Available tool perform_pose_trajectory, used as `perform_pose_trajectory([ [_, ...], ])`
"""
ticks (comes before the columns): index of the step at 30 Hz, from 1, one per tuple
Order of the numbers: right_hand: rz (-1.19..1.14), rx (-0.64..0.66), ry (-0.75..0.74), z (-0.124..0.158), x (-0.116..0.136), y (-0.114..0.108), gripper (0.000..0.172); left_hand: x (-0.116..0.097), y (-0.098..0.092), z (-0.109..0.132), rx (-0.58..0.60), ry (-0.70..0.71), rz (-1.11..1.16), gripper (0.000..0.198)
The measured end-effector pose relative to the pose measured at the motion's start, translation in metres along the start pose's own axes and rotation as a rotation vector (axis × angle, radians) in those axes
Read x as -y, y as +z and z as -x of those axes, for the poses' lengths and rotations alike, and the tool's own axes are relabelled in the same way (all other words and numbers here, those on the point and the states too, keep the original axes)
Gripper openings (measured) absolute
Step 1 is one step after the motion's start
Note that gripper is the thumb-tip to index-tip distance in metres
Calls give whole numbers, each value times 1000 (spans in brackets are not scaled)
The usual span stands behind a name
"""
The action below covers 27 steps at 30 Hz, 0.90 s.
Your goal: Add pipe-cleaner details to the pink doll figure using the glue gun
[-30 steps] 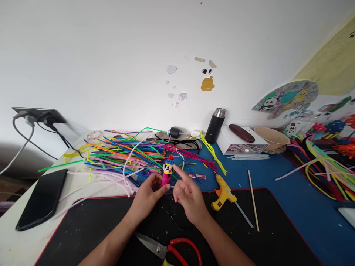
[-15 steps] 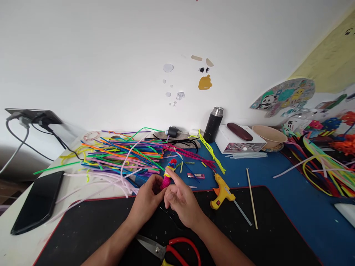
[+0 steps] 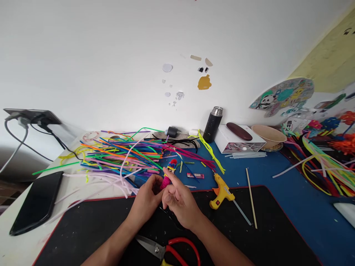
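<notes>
A small pipe-cleaner figure (image 3: pixel 168 173) with a pink body, pale face and red top stands upright between my hands over the black mat (image 3: pixel 83 229). My left hand (image 3: pixel 146 201) pinches its pink lower part. My right hand (image 3: pixel 179 199) is curled against the figure, with the forefinger touching its upper part near the face. Behind the hands lies a big heap of coloured pipe cleaners (image 3: pixel 124 155).
Red-handled scissors (image 3: pixel 172 249) lie near my wrists. A yellow glue gun (image 3: pixel 220 190) and a wooden stick (image 3: pixel 251 197) lie to the right. A black phone (image 3: pixel 36 201) is at left, a black flask (image 3: pixel 213 125), white box (image 3: pixel 238 142) and bowl (image 3: pixel 270 136) at the back.
My right hand, a second ago open with fingers spread, has closed in on the figure and its forefinger now touches it. The left hand keeps its hold.
</notes>
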State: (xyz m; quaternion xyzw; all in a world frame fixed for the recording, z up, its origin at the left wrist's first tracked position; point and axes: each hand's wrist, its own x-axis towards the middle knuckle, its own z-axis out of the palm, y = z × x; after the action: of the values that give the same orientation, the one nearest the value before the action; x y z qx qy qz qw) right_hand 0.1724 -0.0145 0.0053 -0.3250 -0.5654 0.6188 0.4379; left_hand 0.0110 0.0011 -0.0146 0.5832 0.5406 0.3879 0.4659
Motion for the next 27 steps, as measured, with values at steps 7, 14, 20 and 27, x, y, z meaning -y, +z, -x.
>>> perform_pose_trajectory([
  [7,-39,-197,-17,1,0,-10,84,4,-3,-7,-19,-1,158,33],
  [14,-58,-232,22,0,0,-14,85,4,-2,-7,-12,-17,177,41],
  [20,-60,-198,51,-1,1,-11,89,1,-2,-7,-15,-6,182,38],
  [27,-58,-201,65,-1,-3,-13,88,4,-3,-7,5,-8,205,37],
])
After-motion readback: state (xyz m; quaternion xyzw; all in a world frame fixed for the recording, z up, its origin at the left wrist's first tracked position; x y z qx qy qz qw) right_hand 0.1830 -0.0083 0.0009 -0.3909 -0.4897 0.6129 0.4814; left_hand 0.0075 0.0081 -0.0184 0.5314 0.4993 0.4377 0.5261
